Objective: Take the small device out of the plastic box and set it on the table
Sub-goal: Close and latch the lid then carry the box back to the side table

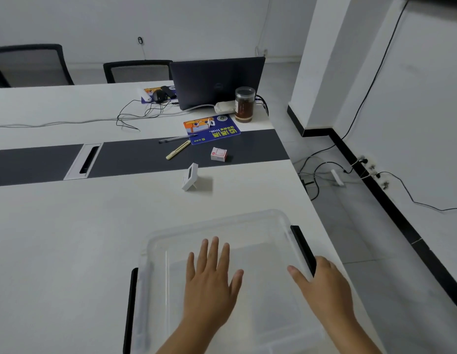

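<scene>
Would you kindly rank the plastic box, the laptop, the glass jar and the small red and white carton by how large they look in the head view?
1. Plastic box, though it sits nearest the camera.
2. Laptop.
3. Glass jar.
4. Small red and white carton.

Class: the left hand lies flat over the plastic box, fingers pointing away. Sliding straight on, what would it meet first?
Probably the plastic box's far rim, if the left hand stays low; beyond it stands the small device.
</scene>
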{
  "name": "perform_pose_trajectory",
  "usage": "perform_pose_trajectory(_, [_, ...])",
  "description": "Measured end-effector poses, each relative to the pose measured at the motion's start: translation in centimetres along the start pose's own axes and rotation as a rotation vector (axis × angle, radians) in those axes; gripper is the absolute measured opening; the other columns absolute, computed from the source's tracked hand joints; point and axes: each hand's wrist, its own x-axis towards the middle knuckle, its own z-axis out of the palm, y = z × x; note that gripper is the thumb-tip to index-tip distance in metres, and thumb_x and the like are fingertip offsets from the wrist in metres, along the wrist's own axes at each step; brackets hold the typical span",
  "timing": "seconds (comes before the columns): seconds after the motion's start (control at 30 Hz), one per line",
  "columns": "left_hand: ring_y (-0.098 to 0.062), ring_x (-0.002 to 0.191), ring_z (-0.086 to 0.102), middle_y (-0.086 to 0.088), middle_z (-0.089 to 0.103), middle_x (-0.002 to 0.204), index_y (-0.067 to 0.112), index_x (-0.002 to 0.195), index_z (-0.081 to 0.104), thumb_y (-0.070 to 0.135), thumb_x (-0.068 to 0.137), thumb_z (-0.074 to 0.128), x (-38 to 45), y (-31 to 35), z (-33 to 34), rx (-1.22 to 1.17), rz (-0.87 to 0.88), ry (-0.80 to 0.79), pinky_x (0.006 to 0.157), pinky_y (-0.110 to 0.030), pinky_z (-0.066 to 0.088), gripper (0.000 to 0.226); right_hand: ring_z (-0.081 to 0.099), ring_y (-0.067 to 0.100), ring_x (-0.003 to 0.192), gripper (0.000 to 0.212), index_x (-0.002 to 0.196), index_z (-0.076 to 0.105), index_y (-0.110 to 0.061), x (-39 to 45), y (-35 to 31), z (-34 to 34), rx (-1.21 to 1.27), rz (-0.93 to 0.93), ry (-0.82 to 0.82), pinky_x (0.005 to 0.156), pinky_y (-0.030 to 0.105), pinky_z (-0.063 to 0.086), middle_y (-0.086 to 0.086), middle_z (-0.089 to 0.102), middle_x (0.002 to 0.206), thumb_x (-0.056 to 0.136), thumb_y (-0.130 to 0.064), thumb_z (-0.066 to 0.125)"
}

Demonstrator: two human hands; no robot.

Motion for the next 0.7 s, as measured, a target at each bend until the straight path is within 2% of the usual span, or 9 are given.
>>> perform_pose_trajectory(0.07, [-0.025, 0.117, 0.055, -0.005, 0.066, 0.119, 0.018, 0.113, 0.06, 0.048, 0.091, 0.006, -0.2, 0.0, 0.1, -0.006, 0.009, 0.022, 0.106, -0.035, 0.007, 0.066, 0.058, 0.027, 0.084, 0.046, 0.097, 0.053, -0.003, 0.0, 0.1, 0.0, -0.01, -0.008, 0.006, 0.062, 0.027, 0.038, 0.011, 0.06, 0.093, 0.08, -0.046, 0.057])
perform_pose_trajectory(0.2, [-0.021, 0.122, 0.034, -0.007, 0.065, 0.121, 0.017, 0.116, 0.052, 0.048, 0.091, 0.007, -0.1, -0.3, 0.4, -0.032, 0.029, 0.038, 0.106, -0.035, 0.003, 0.06, 0.052, 0.022, 0.077, 0.047, 0.098, 0.052, -0.003, -0.3, -0.1, 0.0, -0.039, -0.047, 0.028, 0.062, 0.024, 0.034, 0.01, 0.061, 0.095, 0.081, -0.046, 0.055])
perform_pose_trajectory(0.33, [-0.026, 0.121, 0.044, -0.007, 0.066, 0.12, 0.018, 0.114, 0.057, 0.047, 0.092, 0.007, -0.1, -0.3, 0.5, -0.023, 0.025, 0.056, 0.106, -0.035, 0.003, 0.063, 0.059, 0.028, 0.08, 0.046, 0.097, 0.055, 0.0, -0.4, -0.3, -0.1, -0.08, -0.061, 0.031, 0.059, 0.025, 0.033, 0.014, 0.063, 0.092, 0.08, -0.042, 0.059])
perform_pose_trajectory(0.4, [-0.026, 0.122, 0.041, -0.008, 0.066, 0.119, 0.017, 0.114, 0.057, 0.047, 0.092, 0.006, -0.1, -0.2, 0.3, -0.053, 0.029, 0.011, 0.106, -0.035, 0.003, 0.063, 0.054, 0.027, 0.058, 0.038, 0.08, 0.058, 0.0, -0.5, 0.0, 0.2, -0.105, -0.116, 0.056, 0.043, 0.022, 0.027, 0.013, 0.063, 0.07, 0.07, -0.034, 0.072])
perform_pose_trajectory(0.43, [-0.024, 0.122, 0.037, -0.008, 0.066, 0.119, 0.017, 0.115, 0.056, 0.047, 0.092, 0.006, -0.1, -0.2, 0.3, -0.068, 0.036, -0.007, 0.106, -0.035, 0.003, 0.063, 0.044, 0.021, 0.045, 0.037, 0.069, 0.057, -0.001, -0.6, 0.1, 0.4, -0.141, -0.166, 0.074, 0.038, 0.014, 0.016, 0.008, 0.057, 0.056, 0.061, -0.029, 0.08])
perform_pose_trajectory(0.47, [-0.022, 0.122, 0.034, -0.008, 0.066, 0.119, 0.016, 0.115, 0.056, 0.047, 0.092, 0.007, -0.2, -0.3, 0.4, -0.068, 0.043, -0.008, 0.106, -0.035, 0.002, 0.062, 0.034, 0.016, 0.041, 0.04, 0.061, 0.055, -0.003, -0.8, 0.0, 0.6, -0.162, -0.191, 0.104, 0.04, 0.007, 0.008, 0.005, 0.051, 0.048, 0.053, -0.027, 0.085])
perform_pose_trajectory(0.53, [-0.022, 0.122, 0.034, -0.008, 0.066, 0.119, 0.017, 0.114, 0.058, 0.047, 0.092, 0.007, -0.2, -0.4, 0.3, -0.05, 0.036, 0.016, 0.106, -0.035, 0.002, 0.063, 0.029, 0.012, 0.042, 0.044, 0.057, 0.053, -0.004, -0.9, -0.1, 0.9, -0.16, -0.196, 0.135, 0.046, 0.003, 0.003, 0.005, 0.051, 0.044, 0.046, -0.029, 0.088])
perform_pose_trajectory(0.63, [-0.026, 0.121, 0.051, -0.006, 0.066, 0.12, 0.019, 0.112, 0.062, 0.048, 0.091, 0.005, -0.2, -0.2, -0.1, -0.04, 0.017, 0.105, 0.11, -0.036, 0.014, 0.067, 0.031, 0.014, 0.043, 0.043, 0.059, 0.053, -0.002, -1.1, 0.1, 1.3, -0.152, -0.201, 0.169, 0.044, 0.004, 0.006, 0.007, 0.052, 0.046, 0.05, -0.03, 0.085])
perform_pose_trajectory(0.7, [-0.023, 0.124, 0.048, -0.003, 0.055, 0.13, 0.021, 0.116, 0.059, 0.048, 0.089, 0.008, -0.2, -0.4, -0.5, -0.078, 0.022, 0.174, 0.112, -0.04, 0.026, 0.064, 0.043, 0.021, 0.044, 0.038, 0.069, 0.058, 0.0, -1.0, 0.0, 1.0, -0.095, -0.188, 0.157, 0.035, 0.012, 0.022, 0.008, 0.055, 0.053, 0.066, -0.034, 0.074])
